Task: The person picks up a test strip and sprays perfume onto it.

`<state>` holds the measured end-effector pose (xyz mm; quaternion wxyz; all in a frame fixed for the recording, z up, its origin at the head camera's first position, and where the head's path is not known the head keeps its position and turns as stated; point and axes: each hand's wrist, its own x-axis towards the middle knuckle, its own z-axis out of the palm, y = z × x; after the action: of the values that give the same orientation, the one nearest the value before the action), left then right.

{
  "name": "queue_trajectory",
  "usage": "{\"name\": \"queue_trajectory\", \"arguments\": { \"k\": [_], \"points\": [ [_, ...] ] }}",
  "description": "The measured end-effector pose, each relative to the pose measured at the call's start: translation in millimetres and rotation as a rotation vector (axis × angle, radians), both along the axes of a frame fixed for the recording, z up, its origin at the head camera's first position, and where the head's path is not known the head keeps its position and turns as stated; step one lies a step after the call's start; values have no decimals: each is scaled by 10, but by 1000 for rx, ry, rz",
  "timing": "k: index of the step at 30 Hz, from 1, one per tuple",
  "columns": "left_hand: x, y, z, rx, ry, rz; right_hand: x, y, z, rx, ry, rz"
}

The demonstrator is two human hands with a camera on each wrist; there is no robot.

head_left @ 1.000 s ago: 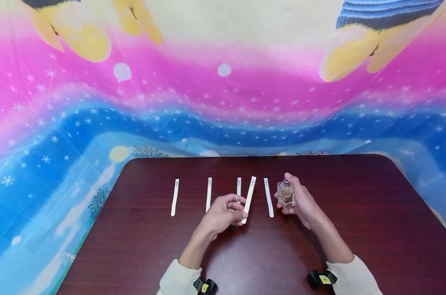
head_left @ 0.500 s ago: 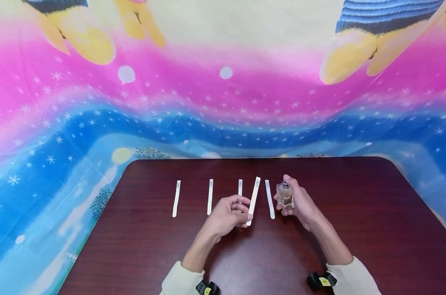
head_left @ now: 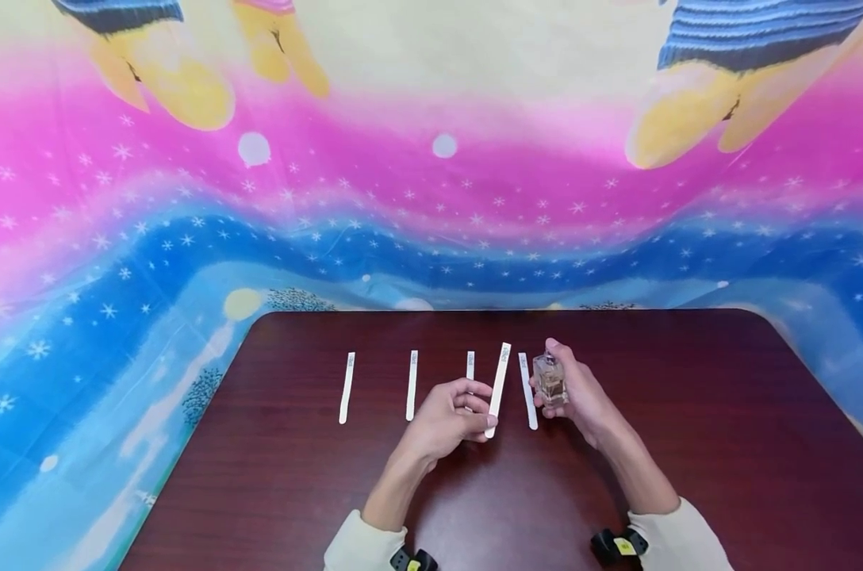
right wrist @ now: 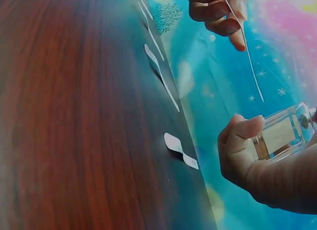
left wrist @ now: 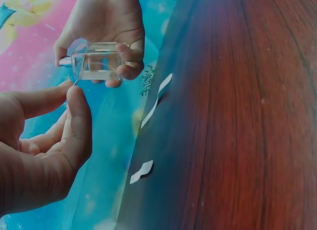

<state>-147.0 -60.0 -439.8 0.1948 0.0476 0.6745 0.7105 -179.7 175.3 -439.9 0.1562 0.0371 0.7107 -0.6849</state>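
Observation:
My left hand (head_left: 483, 412) pinches the lower end of a white paper strip (head_left: 499, 387) between thumb and forefinger and holds it above the dark wooden table (head_left: 688, 444). Its upper end points away from me. My right hand (head_left: 581, 396) grips a small clear glass bottle (head_left: 549, 381) of amber liquid just right of that strip, forefinger on its top. The left wrist view shows the bottle (left wrist: 96, 67) lying sideways in the right hand, close to my left fingertips (left wrist: 74, 91). In the right wrist view the held strip (right wrist: 243, 49) hangs above the bottle (right wrist: 280, 136).
Several more white strips lie in a row on the table: one at the left (head_left: 347, 387), one beside it (head_left: 412, 385), one behind my left hand (head_left: 470, 365), one between the hands (head_left: 527, 390). A pink and blue starred cloth (head_left: 189, 238) hangs behind the table.
The held strip and the bottle have drawn slightly closer together. Both hands keep their grips. The head view has shifted a little.

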Motion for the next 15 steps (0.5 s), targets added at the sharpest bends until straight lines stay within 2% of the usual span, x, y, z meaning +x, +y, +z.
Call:
{"name": "queue_trajectory", "arguments": {
  "k": [11, 15],
  "points": [
    [-13, 43, 44, 14, -17, 16, -46, -43, -3, 0, -6, -37],
    [7, 58, 31, 5, -17, -5, -36, -44, -36, -7, -12, -63]
  ]
}}
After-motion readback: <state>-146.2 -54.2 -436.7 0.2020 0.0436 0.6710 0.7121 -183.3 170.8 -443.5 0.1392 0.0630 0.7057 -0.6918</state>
